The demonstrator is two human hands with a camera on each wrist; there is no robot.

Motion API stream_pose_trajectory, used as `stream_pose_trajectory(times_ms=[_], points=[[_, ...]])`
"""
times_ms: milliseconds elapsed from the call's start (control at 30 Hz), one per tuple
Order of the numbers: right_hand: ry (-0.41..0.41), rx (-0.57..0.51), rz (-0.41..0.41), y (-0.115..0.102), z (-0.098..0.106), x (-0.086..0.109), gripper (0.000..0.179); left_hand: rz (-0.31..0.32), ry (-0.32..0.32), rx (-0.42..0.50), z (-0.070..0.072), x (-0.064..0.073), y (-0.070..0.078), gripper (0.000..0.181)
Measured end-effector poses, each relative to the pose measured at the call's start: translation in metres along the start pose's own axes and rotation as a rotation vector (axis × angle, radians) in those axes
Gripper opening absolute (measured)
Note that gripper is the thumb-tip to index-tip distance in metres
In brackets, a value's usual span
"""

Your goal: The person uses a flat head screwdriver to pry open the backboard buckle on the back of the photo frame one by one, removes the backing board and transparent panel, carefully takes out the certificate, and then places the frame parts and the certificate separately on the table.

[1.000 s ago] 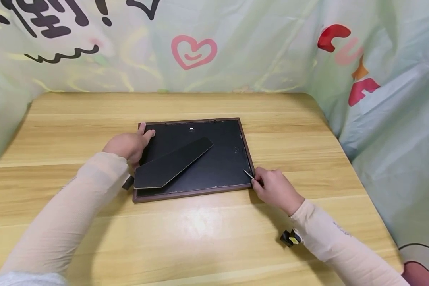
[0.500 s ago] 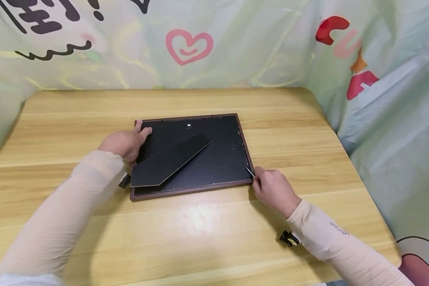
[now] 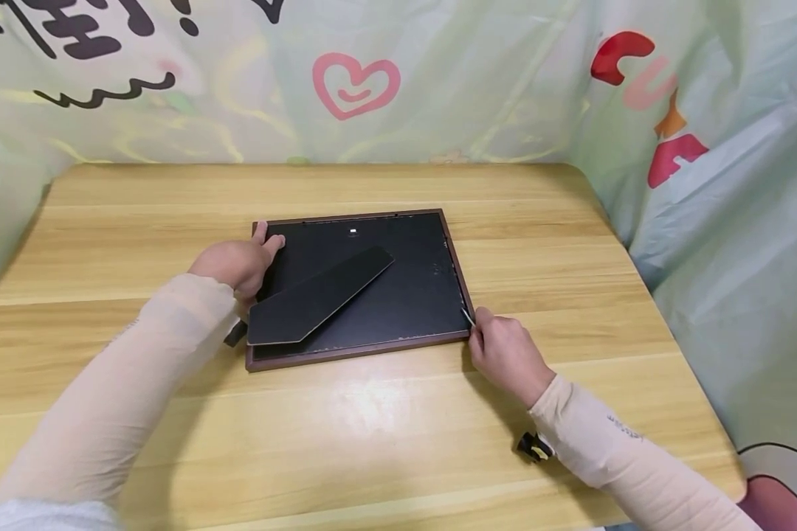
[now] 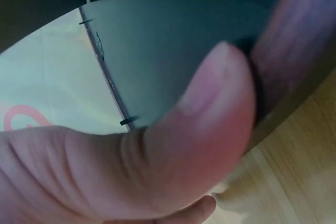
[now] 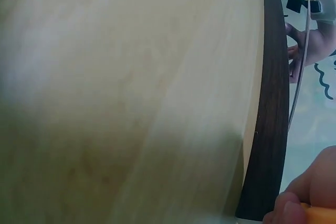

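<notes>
A picture frame (image 3: 412, 302) lies back side up on the table, its black backing and angled easel leg (image 3: 322, 299) facing me. My left hand (image 3: 235, 264) grips the frame's left side; in the left wrist view the thumb (image 4: 210, 108) lies large across the edge. At the near right corner, my right hand (image 3: 508, 350) pinches a slim tool with a thin metal tip (image 3: 468, 316), which reaches over the backing's right edge. An orange handle (image 5: 319, 214) shows between the right fingers in the right wrist view, where the dark frame rim (image 5: 270, 103) stands alongside.
The wooden table (image 3: 359, 457) extends around the frame on all sides. A printed cloth curtain (image 3: 465, 81) hangs behind it and along the right. Small black wrist-camera pieces (image 3: 533, 447) protrude below the right sleeve and beside the left hand.
The tool's tip has shifted right, from over the backing to the frame's right inner edge, and less of it shows. The left hand keeps its hold; the head view has tilted slightly.
</notes>
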State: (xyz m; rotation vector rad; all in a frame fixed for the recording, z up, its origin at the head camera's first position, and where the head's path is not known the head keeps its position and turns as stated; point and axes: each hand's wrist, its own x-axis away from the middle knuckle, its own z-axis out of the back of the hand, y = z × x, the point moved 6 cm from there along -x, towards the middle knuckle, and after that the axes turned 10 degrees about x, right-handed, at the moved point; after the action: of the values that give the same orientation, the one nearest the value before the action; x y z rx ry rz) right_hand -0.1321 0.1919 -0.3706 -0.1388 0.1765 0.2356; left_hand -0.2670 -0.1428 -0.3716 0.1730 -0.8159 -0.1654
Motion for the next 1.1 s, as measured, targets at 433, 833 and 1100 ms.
stream_pose_trajectory(times_ms=[433, 833, 1100], points=[[0.004, -0.055, -0.024, 0.003, -0.003, 0.0, 0.02, -0.004, 0.006, 0.006, -0.001, -0.001, -0.004, 0.117], [-0.059, -0.164, -0.105, 0.008, -0.011, -0.003, 0.021, 0.002, 0.031, 0.02, -0.002, 0.002, -0.004, 0.115], [-0.125, -0.32, -0.2, 0.024, -0.019, -0.004, 0.018, 0.001, 0.024, 0.005, -0.003, -0.003, 0.002, 0.111]])
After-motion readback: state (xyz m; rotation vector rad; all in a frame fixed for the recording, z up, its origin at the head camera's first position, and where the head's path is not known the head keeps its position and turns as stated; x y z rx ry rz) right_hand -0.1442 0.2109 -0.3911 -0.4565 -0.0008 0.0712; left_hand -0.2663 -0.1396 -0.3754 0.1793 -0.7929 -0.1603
